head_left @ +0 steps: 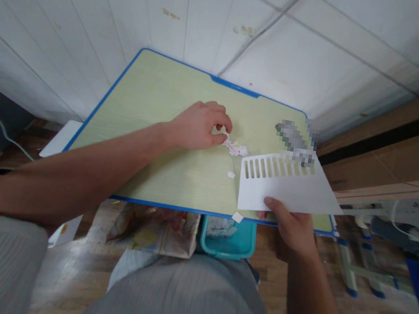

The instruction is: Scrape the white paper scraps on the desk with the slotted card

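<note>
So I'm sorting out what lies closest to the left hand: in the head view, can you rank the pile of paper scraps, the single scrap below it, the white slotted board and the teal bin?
From the left hand:
1. Pile of paper scraps, touching its fingertips, just to the right.
2. Single scrap, a little nearer the person on the table.
3. White slotted board, right side, held by the right hand.
4. Teal bin, under the table's near edge.

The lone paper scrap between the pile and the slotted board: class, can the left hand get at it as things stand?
Probably yes: the left hand pinches the scrap pile close by, and bare desk surrounds the lone scrap.
</note>
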A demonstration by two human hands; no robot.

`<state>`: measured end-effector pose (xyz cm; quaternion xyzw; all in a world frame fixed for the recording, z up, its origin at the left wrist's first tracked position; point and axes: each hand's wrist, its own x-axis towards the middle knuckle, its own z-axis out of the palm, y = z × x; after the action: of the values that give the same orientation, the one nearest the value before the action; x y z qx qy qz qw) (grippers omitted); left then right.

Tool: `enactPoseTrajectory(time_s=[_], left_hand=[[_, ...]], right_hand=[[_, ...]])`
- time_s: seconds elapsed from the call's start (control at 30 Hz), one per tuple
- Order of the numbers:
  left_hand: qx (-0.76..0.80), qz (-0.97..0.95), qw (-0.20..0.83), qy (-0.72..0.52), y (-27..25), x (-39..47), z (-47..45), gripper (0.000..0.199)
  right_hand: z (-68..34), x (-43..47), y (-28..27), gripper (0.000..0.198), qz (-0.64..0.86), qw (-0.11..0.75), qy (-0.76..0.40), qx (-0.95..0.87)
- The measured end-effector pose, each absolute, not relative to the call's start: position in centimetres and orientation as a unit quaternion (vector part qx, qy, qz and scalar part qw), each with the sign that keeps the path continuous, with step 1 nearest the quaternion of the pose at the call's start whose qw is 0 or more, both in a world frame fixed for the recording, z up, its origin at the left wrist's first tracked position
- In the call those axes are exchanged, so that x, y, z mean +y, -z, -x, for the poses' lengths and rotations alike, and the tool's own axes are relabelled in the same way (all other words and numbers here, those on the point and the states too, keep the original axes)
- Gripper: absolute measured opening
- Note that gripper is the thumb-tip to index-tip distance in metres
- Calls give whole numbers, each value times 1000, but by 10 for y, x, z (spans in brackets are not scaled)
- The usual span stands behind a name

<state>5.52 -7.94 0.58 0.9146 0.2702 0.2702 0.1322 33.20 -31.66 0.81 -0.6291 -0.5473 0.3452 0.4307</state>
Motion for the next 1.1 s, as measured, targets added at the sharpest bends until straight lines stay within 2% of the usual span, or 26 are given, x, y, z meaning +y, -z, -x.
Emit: enactPoseTrajectory(time_s=[0.13, 0.33, 0.5, 0.57, 0.7, 0.77, 0.93, 1.1], left_hand=[[272, -912, 130, -279, -3, -77, -56, 29], [274, -916, 124, -265, -5, -80, -56, 28], [256, -929, 126, -235, -9, -92, -61, 22], [245, -936, 125, -219, -8, -101, -65, 31], [204, -953, 98, -200, 3, -116, -75, 71], [193, -959, 84, -192, 8, -118, -76, 82], [215, -959, 85, -164, 9, -112, -71, 87], [218, -959, 90, -155, 8, -108, -69, 87]], right_hand=[[-329, -315, -11, 42, 619, 430, -360, -549], [-319, -287, 6, 40, 646, 501, -270, -509], [-313, -271, 23, 37, 657, 498, -266, -500], [-314, -271, 24, 39, 659, 492, -263, -504], [-316, -274, 21, 44, 669, 483, -239, -512], [-318, -276, 20, 46, 675, 479, -228, -513], [-319, -276, 20, 40, 672, 493, -226, -504], [-315, -272, 20, 42, 656, 492, -247, -516]])
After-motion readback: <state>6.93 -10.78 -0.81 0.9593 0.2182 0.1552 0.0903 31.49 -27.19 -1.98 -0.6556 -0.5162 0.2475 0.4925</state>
